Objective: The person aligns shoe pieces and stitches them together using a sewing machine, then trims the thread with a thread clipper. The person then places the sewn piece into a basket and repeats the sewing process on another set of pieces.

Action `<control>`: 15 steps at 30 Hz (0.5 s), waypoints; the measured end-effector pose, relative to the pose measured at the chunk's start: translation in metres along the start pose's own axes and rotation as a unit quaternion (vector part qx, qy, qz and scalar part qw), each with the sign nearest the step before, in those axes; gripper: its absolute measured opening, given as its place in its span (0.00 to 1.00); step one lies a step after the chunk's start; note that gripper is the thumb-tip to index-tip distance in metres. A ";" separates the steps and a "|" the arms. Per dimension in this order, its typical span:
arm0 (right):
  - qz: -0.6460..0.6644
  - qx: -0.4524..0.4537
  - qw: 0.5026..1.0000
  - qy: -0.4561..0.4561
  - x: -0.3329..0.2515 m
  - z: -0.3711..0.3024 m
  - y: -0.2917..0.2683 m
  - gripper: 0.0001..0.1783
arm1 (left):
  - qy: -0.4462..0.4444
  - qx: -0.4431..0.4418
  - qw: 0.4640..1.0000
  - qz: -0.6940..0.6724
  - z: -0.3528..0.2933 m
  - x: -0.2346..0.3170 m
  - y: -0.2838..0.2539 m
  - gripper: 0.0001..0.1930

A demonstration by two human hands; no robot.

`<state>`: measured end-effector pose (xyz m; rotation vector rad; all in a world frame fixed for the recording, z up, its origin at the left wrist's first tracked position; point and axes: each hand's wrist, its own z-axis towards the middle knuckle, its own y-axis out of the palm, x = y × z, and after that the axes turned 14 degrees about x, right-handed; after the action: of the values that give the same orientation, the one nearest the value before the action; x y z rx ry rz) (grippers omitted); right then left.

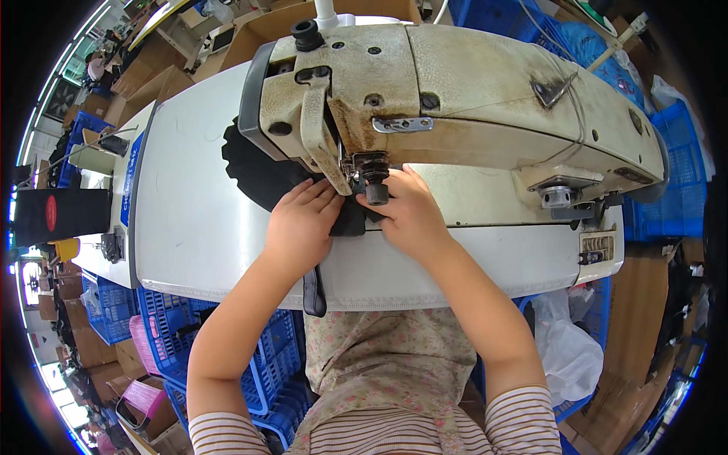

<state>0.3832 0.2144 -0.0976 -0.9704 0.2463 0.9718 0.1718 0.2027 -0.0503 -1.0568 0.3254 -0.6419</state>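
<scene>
Basically, left hand [299, 226] fingers laid flat, unclenched, on black fabric [262, 176]; right hand [413, 216] fingers bent at its right end, grasp can't be told. Fabric sits under sewing machine [485, 83] head, between near and far edges of table [197, 227]. Black strap [313, 294] overhangs near edge.

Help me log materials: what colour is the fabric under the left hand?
The fabric is black, shown best in the head view.

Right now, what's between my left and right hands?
In the head view, black fabric lies between your left hand and right hand; a dark cylindrical knob of the off-white sewing machine shows above it.
</scene>
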 end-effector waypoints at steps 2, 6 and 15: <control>-0.001 0.006 1.000 0.000 -0.001 0.000 0.001 0.17 | -0.001 0.000 1.000 -0.001 0.001 -0.001 0.000 0.29; -0.011 0.022 1.000 -0.003 -0.004 0.000 0.004 0.16 | 0.013 -0.007 1.000 -0.004 0.001 -0.003 -0.001 0.27; -0.044 0.046 0.998 -0.025 -0.007 -0.001 0.012 0.14 | 0.064 -0.002 0.994 0.085 -0.005 0.009 0.005 0.23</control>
<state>0.3700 0.2126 -0.1013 -0.8642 0.2020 0.8951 0.1775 0.1954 -0.0570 -0.9828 0.5219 -0.5570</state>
